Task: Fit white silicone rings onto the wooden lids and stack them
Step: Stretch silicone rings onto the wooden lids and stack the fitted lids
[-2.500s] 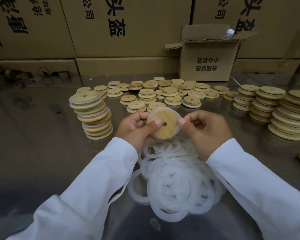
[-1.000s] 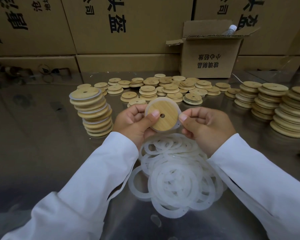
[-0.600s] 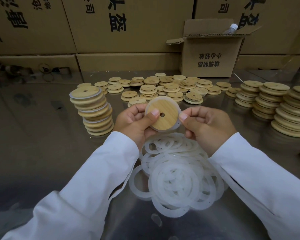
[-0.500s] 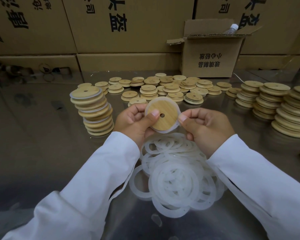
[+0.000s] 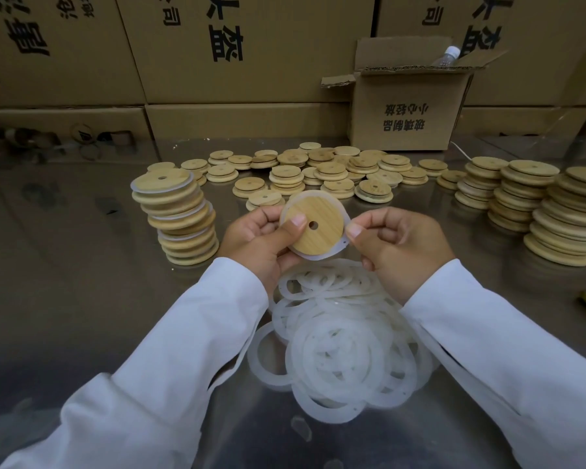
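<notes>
A round wooden lid point(image 5: 318, 233) with a small centre hole is held up over the table, a white silicone ring point(image 5: 313, 198) around its rim. My left hand point(image 5: 261, 242) grips the lid, thumb on its face. My right hand point(image 5: 396, 247) pinches the ring's right edge with thumb and curled fingers. Below them lies a heap of loose white rings point(image 5: 345, 340). To the left stands a stack of ringed lids point(image 5: 180, 214).
Several low piles of bare wooden lids point(image 5: 322, 174) cover the table's back. Taller lid stacks point(image 5: 538, 204) stand at the right. An open cardboard box point(image 5: 406, 106) with a bottle in it and a wall of cartons point(image 5: 217, 49) close the far side.
The lid and both hands have risen slightly since the earliest frame. My right thumb stays at the ring's right edge; little else has moved.
</notes>
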Tool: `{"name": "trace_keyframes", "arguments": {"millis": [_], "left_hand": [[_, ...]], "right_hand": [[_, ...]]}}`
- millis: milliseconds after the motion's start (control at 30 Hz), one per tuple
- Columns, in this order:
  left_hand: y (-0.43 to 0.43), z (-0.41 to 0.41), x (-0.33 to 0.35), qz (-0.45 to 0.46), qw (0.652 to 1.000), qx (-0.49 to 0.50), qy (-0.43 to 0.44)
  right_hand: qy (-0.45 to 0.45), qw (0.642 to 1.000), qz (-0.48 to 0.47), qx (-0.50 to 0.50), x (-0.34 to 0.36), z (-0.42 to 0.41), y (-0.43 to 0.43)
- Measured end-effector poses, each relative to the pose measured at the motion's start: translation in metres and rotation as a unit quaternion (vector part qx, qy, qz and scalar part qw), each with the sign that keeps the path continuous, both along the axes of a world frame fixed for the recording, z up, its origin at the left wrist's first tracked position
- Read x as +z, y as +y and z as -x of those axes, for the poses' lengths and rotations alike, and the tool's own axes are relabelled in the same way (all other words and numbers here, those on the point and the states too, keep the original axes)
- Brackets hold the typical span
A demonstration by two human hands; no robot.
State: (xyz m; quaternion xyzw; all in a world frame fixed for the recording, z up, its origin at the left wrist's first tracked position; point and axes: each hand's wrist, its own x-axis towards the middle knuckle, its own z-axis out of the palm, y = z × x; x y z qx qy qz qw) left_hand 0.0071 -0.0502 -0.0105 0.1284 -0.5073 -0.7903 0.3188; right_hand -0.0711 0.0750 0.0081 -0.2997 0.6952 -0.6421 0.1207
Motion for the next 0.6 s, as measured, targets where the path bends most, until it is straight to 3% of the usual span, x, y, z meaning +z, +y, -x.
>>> {"name": "trace_keyframes", "arguments": {"millis": [433, 600], "left_hand": [[-0.0017, -0.0020, 0.0010, -0.017, 1.000, -0.023, -0.001], [-0.0008, -0.0017, 0.0013, -0.014, 0.999, -0.033, -0.005]], "right_hand": [[0.054, 0.998, -0.015, -0.022, -0.0026, 0.0007, -0.0013], [0.003, 1.000, 0.004, 0.004, 0.0004, 0.0014, 0.0000]]}}
